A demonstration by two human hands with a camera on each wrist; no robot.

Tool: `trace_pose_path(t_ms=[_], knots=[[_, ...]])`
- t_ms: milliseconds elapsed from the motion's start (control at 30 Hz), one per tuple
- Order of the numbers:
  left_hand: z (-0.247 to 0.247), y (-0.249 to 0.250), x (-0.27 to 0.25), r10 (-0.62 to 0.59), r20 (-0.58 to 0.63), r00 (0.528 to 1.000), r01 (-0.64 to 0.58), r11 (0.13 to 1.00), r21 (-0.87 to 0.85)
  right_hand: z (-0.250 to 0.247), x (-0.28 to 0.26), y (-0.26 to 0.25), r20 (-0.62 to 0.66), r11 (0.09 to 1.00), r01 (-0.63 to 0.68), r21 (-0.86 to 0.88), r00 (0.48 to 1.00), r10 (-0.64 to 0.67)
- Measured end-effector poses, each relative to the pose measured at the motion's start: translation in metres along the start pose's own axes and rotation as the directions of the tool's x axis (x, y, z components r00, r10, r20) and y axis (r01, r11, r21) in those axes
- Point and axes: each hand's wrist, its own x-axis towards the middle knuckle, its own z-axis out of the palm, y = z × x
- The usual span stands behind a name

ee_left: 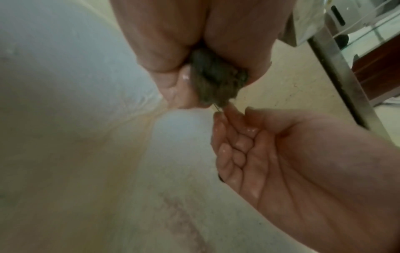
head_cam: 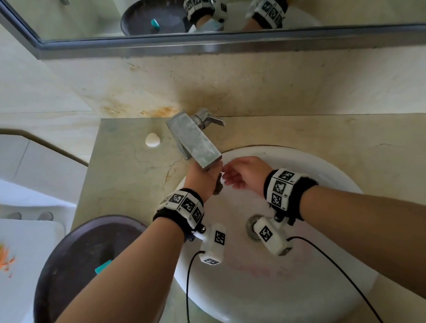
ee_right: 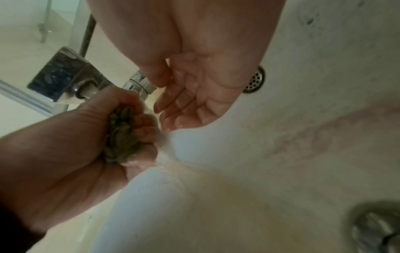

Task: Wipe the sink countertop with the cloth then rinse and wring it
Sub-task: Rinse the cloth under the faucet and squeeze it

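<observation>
My left hand (head_cam: 203, 179) is clenched round a wadded dark cloth (head_cam: 218, 187) just under the spout of the metal faucet (head_cam: 194, 139), over the white sink (head_cam: 340, 193). In the left wrist view the cloth (ee_left: 216, 80) bulges out of that fist (ee_left: 173, 68). In the right wrist view the same fist (ee_right: 121, 119) squeezes the cloth (ee_right: 121, 135). Close beside it, my right hand (head_cam: 236, 176) is wet, palm up, its fingers loosely curled and holding nothing (ee_left: 249, 150) (ee_right: 194, 95). The beige stone countertop (head_cam: 130, 174) surrounds the sink.
A dark round basin (head_cam: 81, 265) with a teal item in it stands on the counter at the front left. A small white lump (head_cam: 152, 140) lies left of the faucet. The drain (head_cam: 252, 226) sits mid-sink. A mirror (head_cam: 192, 7) is on the wall, and a toilet (head_cam: 13, 258) stands at the far left.
</observation>
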Motion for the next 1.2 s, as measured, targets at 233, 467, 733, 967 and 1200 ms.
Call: trace_pose_path(t_ms=[233,467,733,967,1200], knots=[[-0.018,-0.006,-0.012,0.067,0.009,0.998,-0.066,0.997,-0.043,0.018,0.007,-0.008,0.006,0.975,-0.093,0.201,0.996,0.094],[-0.03,-0.026,-0.023,0.106,-0.127,0.986,-0.107,0.994,-0.007,0.031,0.006,-0.016,0.134,0.972,-0.14,0.187,0.984,0.116],[-0.033,-0.027,-0.022,0.167,-0.23,0.959,-0.172,0.985,-0.003,0.032,0.006,-0.015,0.093,0.952,-0.127,0.278,0.99,0.105],[-0.042,-0.03,-0.019,0.068,-0.249,0.966,-0.118,0.974,-0.192,0.044,0.003,-0.02,0.144,0.962,-0.101,0.252,0.987,0.066],[-0.034,-0.026,-0.011,0.037,-0.225,0.974,-0.069,0.989,-0.133,0.031,0.003,-0.01,0.064,0.999,0.019,0.044,0.998,-0.022]])
